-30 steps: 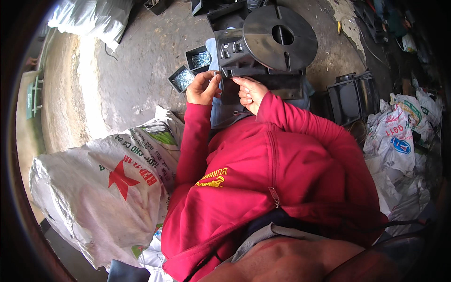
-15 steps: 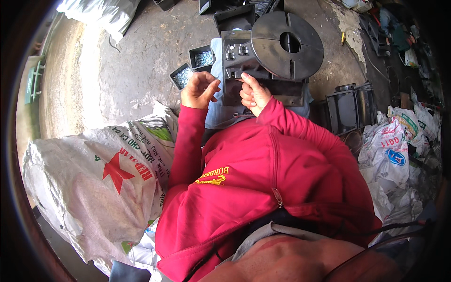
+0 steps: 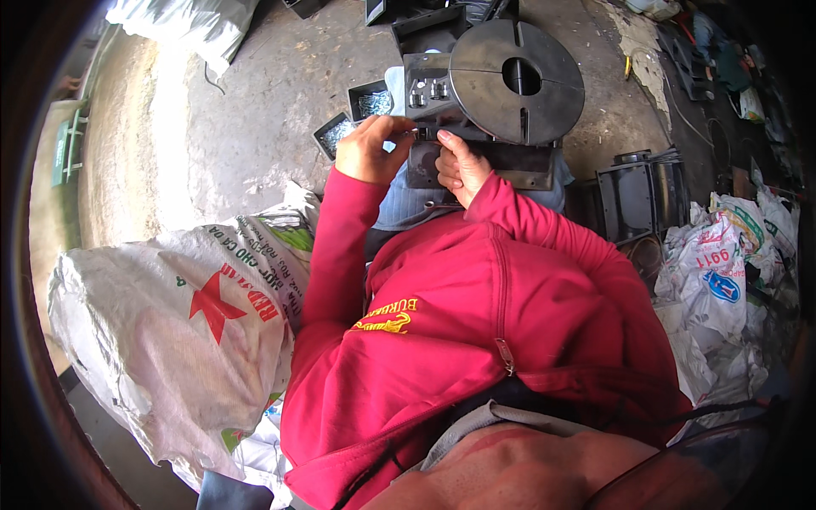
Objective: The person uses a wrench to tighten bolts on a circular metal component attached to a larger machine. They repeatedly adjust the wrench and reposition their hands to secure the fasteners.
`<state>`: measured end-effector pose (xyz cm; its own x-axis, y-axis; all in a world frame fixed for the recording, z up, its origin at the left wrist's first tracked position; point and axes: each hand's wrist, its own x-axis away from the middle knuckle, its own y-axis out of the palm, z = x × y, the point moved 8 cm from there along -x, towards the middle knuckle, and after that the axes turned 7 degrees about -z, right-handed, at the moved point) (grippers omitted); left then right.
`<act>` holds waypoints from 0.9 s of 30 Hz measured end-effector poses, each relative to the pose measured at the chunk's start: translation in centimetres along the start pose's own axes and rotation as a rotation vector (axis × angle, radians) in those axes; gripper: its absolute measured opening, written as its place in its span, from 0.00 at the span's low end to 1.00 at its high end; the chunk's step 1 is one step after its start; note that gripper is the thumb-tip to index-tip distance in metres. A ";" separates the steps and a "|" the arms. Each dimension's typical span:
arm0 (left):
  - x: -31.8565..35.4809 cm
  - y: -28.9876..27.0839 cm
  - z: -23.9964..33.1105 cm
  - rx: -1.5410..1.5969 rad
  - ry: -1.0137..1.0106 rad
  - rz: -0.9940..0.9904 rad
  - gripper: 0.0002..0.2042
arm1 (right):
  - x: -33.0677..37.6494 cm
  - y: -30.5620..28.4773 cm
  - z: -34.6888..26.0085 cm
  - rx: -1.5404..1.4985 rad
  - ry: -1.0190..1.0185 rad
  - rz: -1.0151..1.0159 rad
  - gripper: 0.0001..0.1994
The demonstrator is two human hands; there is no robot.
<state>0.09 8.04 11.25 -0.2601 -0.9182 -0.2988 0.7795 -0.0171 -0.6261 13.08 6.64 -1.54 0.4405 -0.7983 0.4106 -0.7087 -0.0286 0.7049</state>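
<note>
The floor [image 3: 255, 110] is rough grey concrete, stained and cracked, with a bright patch of daylight washing out its upper left part. A large white woven sack [image 3: 170, 331] with a red star print lies at the lower left of the frame, and another pale sack [image 3: 183, 21] sits at the top left. More white printed bags [image 3: 722, 272] pile up at the right edge, beside a dark metal housing [image 3: 637, 200]. A green frame [image 3: 64, 149] stands at the far left.
</note>
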 end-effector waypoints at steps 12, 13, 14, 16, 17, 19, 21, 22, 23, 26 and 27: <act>-1.4 1.4 0.3 -0.023 -0.047 -0.046 0.11 | 0.0 -0.2 -0.1 -0.024 -0.021 0.027 0.16; -1.4 1.4 0.3 -0.044 -0.028 -0.033 0.10 | 0.0 -0.2 -0.1 -0.027 -0.020 0.022 0.15; -1.3 1.3 0.3 -0.065 -0.011 -0.020 0.09 | 0.0 -0.3 -0.1 -0.032 -0.024 0.014 0.15; -1.0 1.4 0.1 -0.087 0.026 0.025 0.08 | -0.1 -0.3 0.0 -0.036 -0.029 -0.006 0.15; -0.8 1.4 -0.1 -0.088 0.045 0.056 0.07 | -0.1 -0.3 -0.1 -0.029 -0.023 -0.005 0.15; -0.5 1.3 0.1 -0.074 0.050 0.085 0.07 | 0.1 -0.2 -0.2 -0.013 -0.006 -0.002 0.15; -0.3 1.4 0.7 -0.045 0.022 0.079 0.09 | 0.1 -0.2 -0.3 -0.018 -0.011 0.000 0.16; 0.0 1.2 0.8 0.016 0.054 0.117 0.09 | 0.0 -0.2 -0.3 -0.016 -0.010 -0.001 0.16; 0.2 1.0 0.9 0.076 0.087 0.156 0.08 | 0.1 -0.1 -0.5 -0.010 -0.007 0.007 0.17; 1.8 -0.6 -2.0 0.513 -0.015 0.418 0.09 | 0.2 0.0 -0.3 0.014 -0.006 0.013 0.17; 2.1 -1.0 -2.8 0.604 -0.061 0.424 0.08 | 0.1 0.2 -0.4 -0.005 0.000 0.017 0.18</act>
<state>-2.80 7.19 9.21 0.1518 -0.9143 -0.3755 0.9883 0.1456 0.0450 13.22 6.77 -1.15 0.4283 -0.7989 0.4222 -0.7130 -0.0118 0.7011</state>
